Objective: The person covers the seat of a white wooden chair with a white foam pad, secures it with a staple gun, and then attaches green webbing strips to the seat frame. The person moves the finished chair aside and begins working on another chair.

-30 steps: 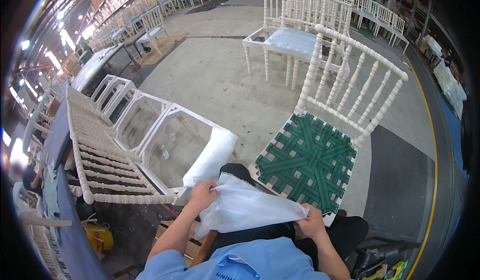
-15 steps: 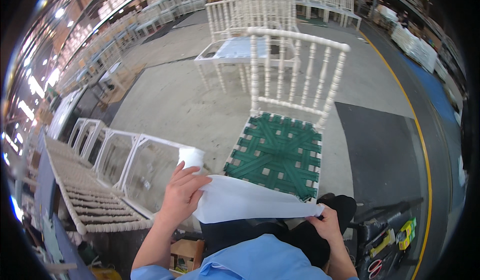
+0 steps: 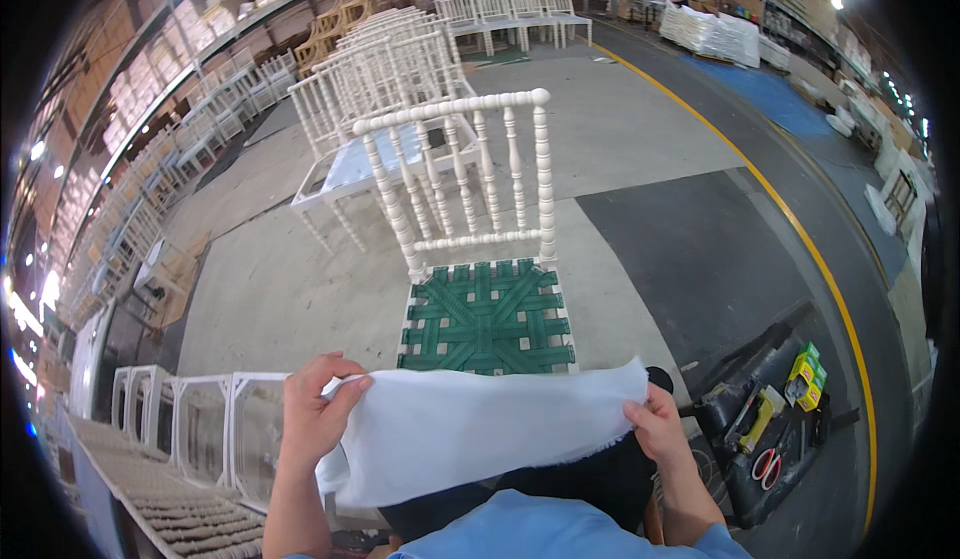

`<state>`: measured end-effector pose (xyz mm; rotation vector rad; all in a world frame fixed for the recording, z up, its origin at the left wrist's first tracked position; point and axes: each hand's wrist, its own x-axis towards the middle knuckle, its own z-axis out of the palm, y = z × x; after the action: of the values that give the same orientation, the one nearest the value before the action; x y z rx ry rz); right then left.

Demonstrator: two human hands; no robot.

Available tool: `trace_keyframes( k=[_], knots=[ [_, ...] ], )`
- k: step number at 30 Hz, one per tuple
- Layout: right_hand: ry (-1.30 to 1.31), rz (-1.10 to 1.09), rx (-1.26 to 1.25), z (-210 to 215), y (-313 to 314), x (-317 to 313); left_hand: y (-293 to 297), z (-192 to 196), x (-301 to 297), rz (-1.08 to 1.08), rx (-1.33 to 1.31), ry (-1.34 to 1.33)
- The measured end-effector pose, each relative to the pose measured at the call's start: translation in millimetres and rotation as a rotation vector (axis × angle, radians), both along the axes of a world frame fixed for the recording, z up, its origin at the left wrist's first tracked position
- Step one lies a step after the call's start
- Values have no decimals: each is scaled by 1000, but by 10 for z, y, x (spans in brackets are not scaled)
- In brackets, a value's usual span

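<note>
A white cloth (image 3: 490, 419) is stretched between my two hands, over my lap. My left hand (image 3: 322, 399) pinches its left end between thumb and fingers, and a loose part hangs below that hand. My right hand (image 3: 655, 421) grips the right end, where the lower edge looks frayed. Just beyond the cloth stands a white chair (image 3: 545, 189) with turned spindles in its back. Its seat is woven from green webbing strips (image 3: 485, 319) that cross, some diagonally, with gaps between them. The cloth's upper edge overlaps the near edge of the seat in view.
A black toolbox-like surface (image 3: 765, 459) at right bears red-handled scissors (image 3: 767, 467), a yellow tool (image 3: 762, 419) and a yellow-green box (image 3: 805, 377). White chair frames (image 3: 215, 429) lie at left. Rows of white chairs (image 3: 385, 69) stand behind. A dark mat (image 3: 700, 259) covers floor at right.
The cloth has been drawn out wider and flatter between my hands. A white bundle beside my left hand no longer shows. The view has turned right.
</note>
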<state>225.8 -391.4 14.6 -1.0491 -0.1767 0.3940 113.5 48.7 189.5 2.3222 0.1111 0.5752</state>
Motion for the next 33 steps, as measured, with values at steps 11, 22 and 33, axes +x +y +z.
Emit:
trace_keyframes(
  k=[11,22,33],
  knots=[
    [-26,-204,-657,-893,609,1330,505,-1285,1544,96,-60,294],
    [-164,-167,-975,-1448,1240,2341,1151,-2161,2674,108,73,486],
    [-208,-278,-1144,-1674,1655,2958,1367,-2556,3522,236,144,572]
  ],
)
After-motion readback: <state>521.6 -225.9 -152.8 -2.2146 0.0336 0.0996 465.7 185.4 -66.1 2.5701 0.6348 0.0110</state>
